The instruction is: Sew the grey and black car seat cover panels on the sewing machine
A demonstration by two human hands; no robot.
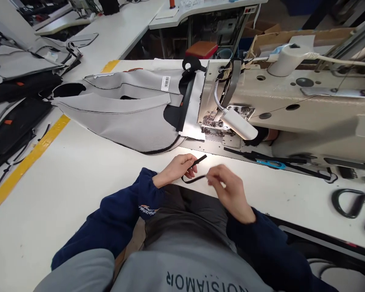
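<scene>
A narrow black strap (190,181) hangs in a loop between my two hands, just in front of the sewing machine table's edge. My left hand (182,165) pinches it near one end, and a short tail sticks out past the fingers. The fingertips of my right hand (228,188) are closed on the strap's other end; this hand is slightly blurred. Beyond them a grey fabric piece (118,121) with black trim and a barcode label lies on the table, its right edge beside the needle area of the sewing machine (219,121).
Black straps with a blue-handled tool (270,163) lie right, below the machine arm. Black-handled scissors (353,202) rest at the far right. Grey and black sewn pieces (18,89) are piled at left, past yellow tape (33,160). A lamp (240,123) lights the needle.
</scene>
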